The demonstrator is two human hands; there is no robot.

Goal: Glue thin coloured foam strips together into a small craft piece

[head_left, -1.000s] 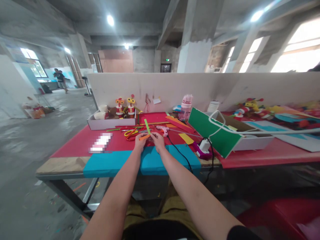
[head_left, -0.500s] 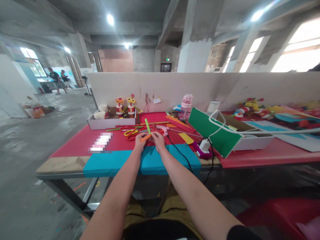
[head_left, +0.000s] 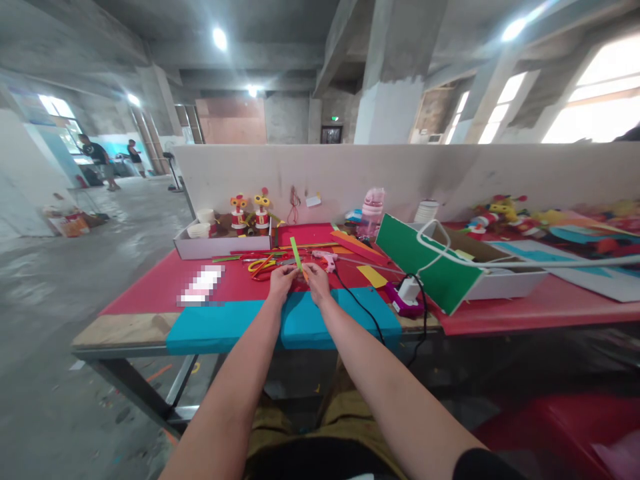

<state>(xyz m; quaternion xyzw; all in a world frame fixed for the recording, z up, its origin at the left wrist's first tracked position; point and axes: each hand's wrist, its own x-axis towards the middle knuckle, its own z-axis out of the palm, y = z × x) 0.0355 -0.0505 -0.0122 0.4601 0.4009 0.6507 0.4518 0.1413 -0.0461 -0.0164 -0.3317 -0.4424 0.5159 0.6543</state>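
Note:
A narrow light green paper strip [head_left: 296, 249] points up and away from between my hands. My left hand [head_left: 283, 281] is closed in a pinch at its lower end. My right hand [head_left: 317, 280] pinches from the other side, where a short bit of an orange paper strip [head_left: 305, 274] shows by the fingertips. The fingers hide how the two strips meet. Just beyond lie yellow-handled scissors [head_left: 262, 267] to the left and a pink glue gun [head_left: 327, 259] to the right.
Blue sheeting [head_left: 220, 323] covers the table's front edge. At the right stand a purple power strip [head_left: 406, 304] with cables and a green board [head_left: 425, 260]. A white box [head_left: 220, 248] with cups and two figures stands back left; a pink bottle [head_left: 373, 212] stands behind.
The orange strip, which lay across toward my left fingers, now shows only as a short bit by my right fingertips. The green strip stays nearly in place. Two people far off have shifted.

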